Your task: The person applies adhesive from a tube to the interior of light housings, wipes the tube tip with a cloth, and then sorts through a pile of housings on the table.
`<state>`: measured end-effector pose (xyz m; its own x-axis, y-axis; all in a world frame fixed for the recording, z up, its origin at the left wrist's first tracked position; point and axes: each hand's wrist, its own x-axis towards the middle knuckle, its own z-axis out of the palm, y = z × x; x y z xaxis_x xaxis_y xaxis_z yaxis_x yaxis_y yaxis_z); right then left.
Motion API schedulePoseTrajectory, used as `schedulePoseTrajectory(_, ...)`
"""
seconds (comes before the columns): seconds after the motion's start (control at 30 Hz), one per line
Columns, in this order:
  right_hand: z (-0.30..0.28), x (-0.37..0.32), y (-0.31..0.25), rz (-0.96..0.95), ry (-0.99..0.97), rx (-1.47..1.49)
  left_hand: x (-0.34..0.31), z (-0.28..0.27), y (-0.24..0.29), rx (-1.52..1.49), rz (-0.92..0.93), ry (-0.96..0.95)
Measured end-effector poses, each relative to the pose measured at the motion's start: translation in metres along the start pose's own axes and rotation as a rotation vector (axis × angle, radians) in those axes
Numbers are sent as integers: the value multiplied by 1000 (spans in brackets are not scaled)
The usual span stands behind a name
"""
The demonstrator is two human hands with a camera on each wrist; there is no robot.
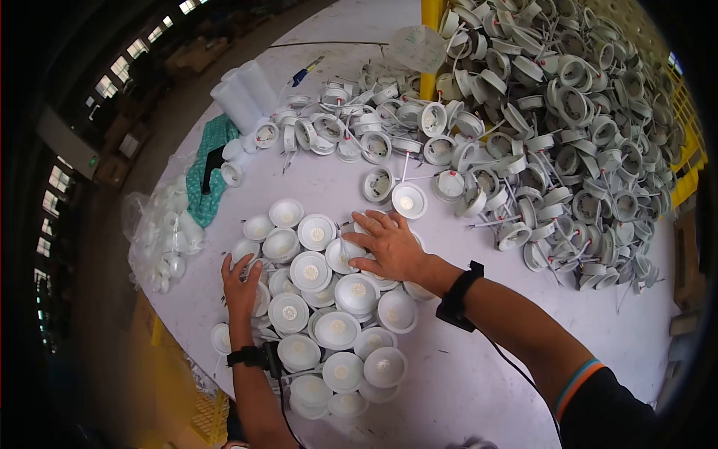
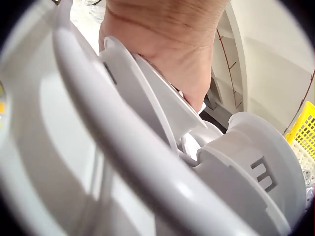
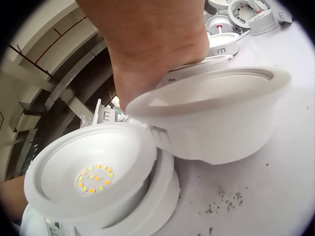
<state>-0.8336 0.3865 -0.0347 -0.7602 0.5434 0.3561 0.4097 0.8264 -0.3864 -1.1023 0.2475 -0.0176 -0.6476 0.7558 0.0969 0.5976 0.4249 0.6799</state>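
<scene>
A heap of white round downlights (image 1: 338,329) with LED dots in their cups covers the near middle of the table. At its left edge my left hand (image 1: 241,290) stands with fingers spread, next to the outer lights; in the left wrist view, housings (image 2: 256,172) crowd close under that hand (image 2: 162,49). Over the heap's far right part my right hand (image 1: 395,248) lies with fingers stretched across the lights, palm down. In the right wrist view a tilted downlight (image 3: 216,123) and another with coloured LEDs (image 3: 96,179) sit just below that hand (image 3: 152,54).
A tall pile of wired light housings (image 1: 568,142) fills the right back, beside a yellow post (image 1: 431,45). White rolls (image 1: 245,93), a screwdriver (image 1: 305,72), green cloth (image 1: 209,168) and a clear bag of white parts (image 1: 168,239) lie along the left edge of the table (image 1: 479,374).
</scene>
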Motion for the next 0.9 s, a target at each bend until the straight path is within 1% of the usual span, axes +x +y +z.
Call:
schedulePoseTrajectory(0.07,-4,-6,5,5,2,-2,-5,6,6,-18,-24,21)
schedulePoseTrajectory(0.2,-21,-25,12,33,-11,-18,-16,23,19,-20,-5,28)
schedulePoseTrajectory(0.27,-31,-38,16,61,-28,-12,-24,32,32,-32,37,30)
schedulePoseTrajectory(0.33,-43,-50,21,76,-49,-11,-33,42,47,-11,40,33)
schedulePoseTrajectory(0.43,-56,-71,29,111,-73,-70,-46,55,65,-65,31,2)
schedulePoseTrajectory(0.53,-71,-94,38,140,-92,-78,-58,70,80,5,61,-3)
schedulePoseTrajectory(0.6,-77,-113,45,115,-44,-74,-66,78,87,-7,105,-14)
schedulePoseTrajectory(0.63,-85,-121,46,111,-52,-71,-73,84,95,-4,83,-48)
schedulePoseTrajectory(0.7,-94,-140,44,121,-62,-54,-83,88,108,-30,96,-25)
schedulePoseTrajectory(0.8,-103,-160,43,96,-68,-24,-97,100,117,-52,103,-42)
schedulePoseTrajectory(0.87,-110,-175,41,52,-109,-21,-107,108,124,-48,121,-42)
schedulePoseTrajectory(0.9,-117,-181,37,64,-134,10,-114,111,129,-61,109,-42)
